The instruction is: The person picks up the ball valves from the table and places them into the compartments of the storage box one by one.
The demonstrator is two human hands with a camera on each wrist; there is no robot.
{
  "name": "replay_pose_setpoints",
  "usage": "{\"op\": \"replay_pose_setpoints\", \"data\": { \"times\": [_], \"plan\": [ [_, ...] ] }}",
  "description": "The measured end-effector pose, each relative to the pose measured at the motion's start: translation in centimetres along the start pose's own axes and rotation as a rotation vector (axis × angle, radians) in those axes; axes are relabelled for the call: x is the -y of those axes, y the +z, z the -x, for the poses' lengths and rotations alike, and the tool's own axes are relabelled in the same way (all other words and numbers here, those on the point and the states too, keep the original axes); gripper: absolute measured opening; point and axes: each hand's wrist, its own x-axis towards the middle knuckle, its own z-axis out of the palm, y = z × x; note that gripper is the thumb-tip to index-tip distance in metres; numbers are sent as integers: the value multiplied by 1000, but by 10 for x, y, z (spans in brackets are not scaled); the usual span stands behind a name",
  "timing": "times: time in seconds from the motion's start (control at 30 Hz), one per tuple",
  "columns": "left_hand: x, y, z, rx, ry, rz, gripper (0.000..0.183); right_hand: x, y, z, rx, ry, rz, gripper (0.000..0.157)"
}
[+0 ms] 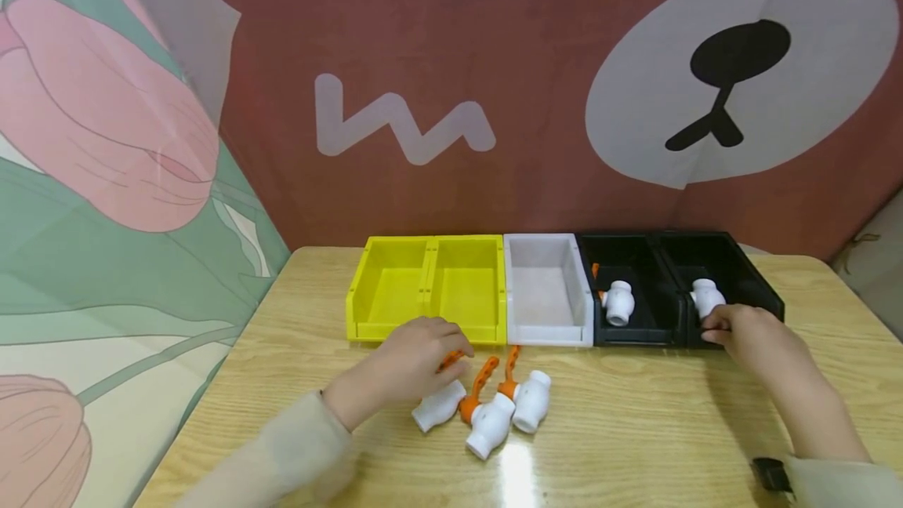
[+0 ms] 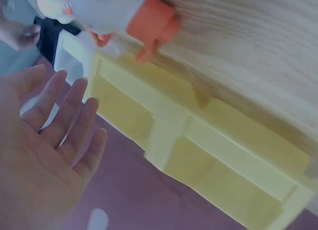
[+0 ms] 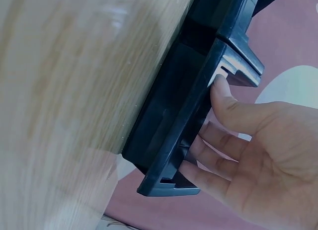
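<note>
Three white ball valves with orange handles lie on the table before the bins: a left one [image 1: 439, 406], a middle one [image 1: 490, 423] and a right one [image 1: 532, 402]. My left hand [image 1: 423, 359] hovers over the left valve's handle, fingers loosely bent; in the left wrist view they hold nothing. At the far right black bin [image 1: 751, 273], my right hand [image 1: 758, 339] reaches over the front lip and holds a white ball valve [image 1: 708, 296] by its near end. That valve is mostly hidden in the right wrist view, where the thumb [image 3: 223, 88] is at the lip.
Two yellow bins [image 1: 466, 333], a white bin [image 1: 550, 335] and a second black bin [image 1: 638, 335] stand in one row with the far right bin. Another ball valve [image 1: 619, 304] sits in the second black bin. A printed cloth [image 1: 536, 194] hangs behind the table [image 1: 635, 429].
</note>
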Motion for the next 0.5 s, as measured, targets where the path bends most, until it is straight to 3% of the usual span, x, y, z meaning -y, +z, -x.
{"op": "replay_pose_setpoints", "data": {
  "times": [0.13, 0.3, 0.5],
  "plan": [
    [-9, 0, -9, 44, 55, -20, 25, 2, 1, -1, -22, -9, -1, 7],
    [-22, 5, -22, 40, 152, -19, 24, 3, 2, -1, -29, -7, 7, 6],
    [-38, 9, -38, 90, 179, 11, 28, 2, 2, 1, -32, -4, 9, 9]
  ]
}}
